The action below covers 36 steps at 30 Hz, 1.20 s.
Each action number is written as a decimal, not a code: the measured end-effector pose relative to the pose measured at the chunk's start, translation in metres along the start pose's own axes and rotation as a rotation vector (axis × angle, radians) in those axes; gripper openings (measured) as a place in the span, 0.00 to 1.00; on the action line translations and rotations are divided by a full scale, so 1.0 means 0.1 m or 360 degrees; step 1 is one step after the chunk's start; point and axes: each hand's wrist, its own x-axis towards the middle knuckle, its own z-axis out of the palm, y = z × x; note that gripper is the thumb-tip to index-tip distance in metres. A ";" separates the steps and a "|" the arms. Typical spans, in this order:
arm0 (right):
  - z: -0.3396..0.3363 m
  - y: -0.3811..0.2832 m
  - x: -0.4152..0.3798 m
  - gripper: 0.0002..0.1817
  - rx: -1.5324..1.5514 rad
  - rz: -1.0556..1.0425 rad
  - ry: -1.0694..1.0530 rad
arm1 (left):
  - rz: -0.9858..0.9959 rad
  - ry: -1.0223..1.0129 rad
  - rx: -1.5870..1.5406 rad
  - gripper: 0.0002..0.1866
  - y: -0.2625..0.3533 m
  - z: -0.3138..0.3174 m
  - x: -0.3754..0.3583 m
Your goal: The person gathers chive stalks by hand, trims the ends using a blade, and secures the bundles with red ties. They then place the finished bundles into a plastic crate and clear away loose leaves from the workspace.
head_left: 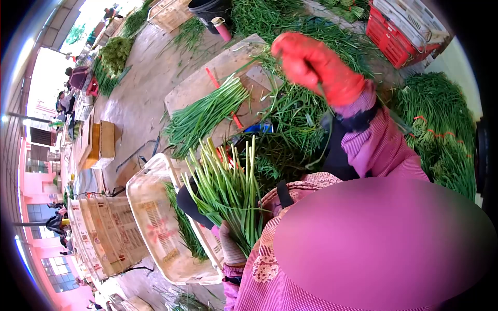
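Note:
My left hand (232,243), in a greyish glove, is closed around a thick bunch of chives (228,186) held against my lap, pale cut ends upward. Raised over the floor, my right hand (316,67) wears a red rubber glove with its fingers curled. A thin chive leaf (324,96) hangs from that fist. Beyond the held bunch, another bunch of chives (210,111) lies on a board (181,96), across a red strip (237,121). Loose chive leaves (298,111) are heaped beside the board, below my right hand.
A white plastic crate (166,259) with some chives stands by my left side, near stacked crates (104,233). Tied chives (436,124) are piled at right, below a red crate (389,41). A black bucket (210,13) and pink bottle (222,30) stand at the top. People work far left.

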 end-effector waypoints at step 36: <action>0.55 1.51 -0.81 0.55 -0.0127 0.1357 -0.0594 | -0.0247 -0.0204 -0.0393 0.25 -0.02 0.07 -0.02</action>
